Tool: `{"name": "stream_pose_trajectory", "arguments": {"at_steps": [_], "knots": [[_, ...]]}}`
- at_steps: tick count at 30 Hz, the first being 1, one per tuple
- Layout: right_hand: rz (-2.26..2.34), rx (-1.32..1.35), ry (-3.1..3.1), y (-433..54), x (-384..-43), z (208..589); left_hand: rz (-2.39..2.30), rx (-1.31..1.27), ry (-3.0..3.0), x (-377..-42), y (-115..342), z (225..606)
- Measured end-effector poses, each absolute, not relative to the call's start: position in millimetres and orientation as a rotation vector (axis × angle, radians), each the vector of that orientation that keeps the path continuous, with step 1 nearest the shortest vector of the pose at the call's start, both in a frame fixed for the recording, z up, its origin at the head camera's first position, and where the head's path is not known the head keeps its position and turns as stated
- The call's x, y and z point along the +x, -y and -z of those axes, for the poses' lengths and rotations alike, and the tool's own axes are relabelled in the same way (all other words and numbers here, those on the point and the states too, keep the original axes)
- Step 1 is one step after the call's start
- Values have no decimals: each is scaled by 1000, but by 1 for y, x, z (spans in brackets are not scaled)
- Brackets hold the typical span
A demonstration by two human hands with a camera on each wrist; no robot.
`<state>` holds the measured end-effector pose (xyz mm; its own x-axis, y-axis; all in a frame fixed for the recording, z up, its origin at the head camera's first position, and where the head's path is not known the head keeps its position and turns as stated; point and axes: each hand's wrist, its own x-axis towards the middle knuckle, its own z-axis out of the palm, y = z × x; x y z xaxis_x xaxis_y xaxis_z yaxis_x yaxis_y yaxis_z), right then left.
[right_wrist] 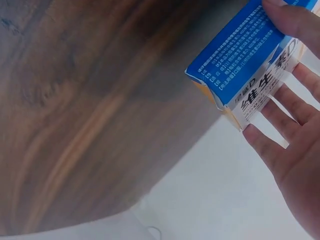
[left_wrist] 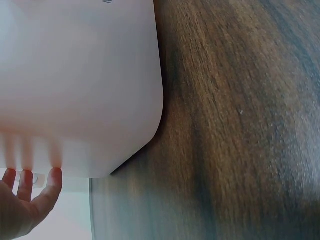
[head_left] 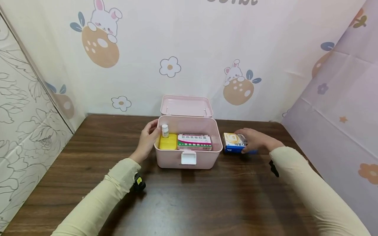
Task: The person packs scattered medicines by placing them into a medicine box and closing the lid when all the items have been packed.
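Note:
A pink lidded storage box [head_left: 203, 160] stands on the table, its lid [head_left: 186, 105] raised at the back. Inside are a small white bottle [head_left: 165, 131], a yellow item [head_left: 168, 142] and a white, green and magenta medicine box [head_left: 195, 142]. My left hand [head_left: 147, 139] rests against the storage box's left side; in the left wrist view its fingertips [left_wrist: 56, 176] touch the outer wall. To the right of the storage box, my right hand [head_left: 255, 139] grips a blue, white and yellow vitamin D box [right_wrist: 235, 62], thumb on the blue face and fingers on the opposite side.
The dark wooden table [head_left: 189, 203] reaches back to a wall covering [head_left: 195, 39] printed with rabbits and flowers. More patterned covering [head_left: 339, 114] closes off the right side, and a floral panel [head_left: 26, 108] stands at the left.

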<state>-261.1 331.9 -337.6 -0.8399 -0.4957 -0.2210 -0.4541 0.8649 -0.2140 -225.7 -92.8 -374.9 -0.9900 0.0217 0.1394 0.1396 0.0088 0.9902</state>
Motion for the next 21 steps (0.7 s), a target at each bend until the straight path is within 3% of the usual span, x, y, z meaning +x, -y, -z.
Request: {"name": "stream_pose_trajectory", "arguments": {"at_steps": [21], "knots": [[203, -731, -2814, -311, -256, 249, 2151, -193, 2152, -225, 93, 373]]}}
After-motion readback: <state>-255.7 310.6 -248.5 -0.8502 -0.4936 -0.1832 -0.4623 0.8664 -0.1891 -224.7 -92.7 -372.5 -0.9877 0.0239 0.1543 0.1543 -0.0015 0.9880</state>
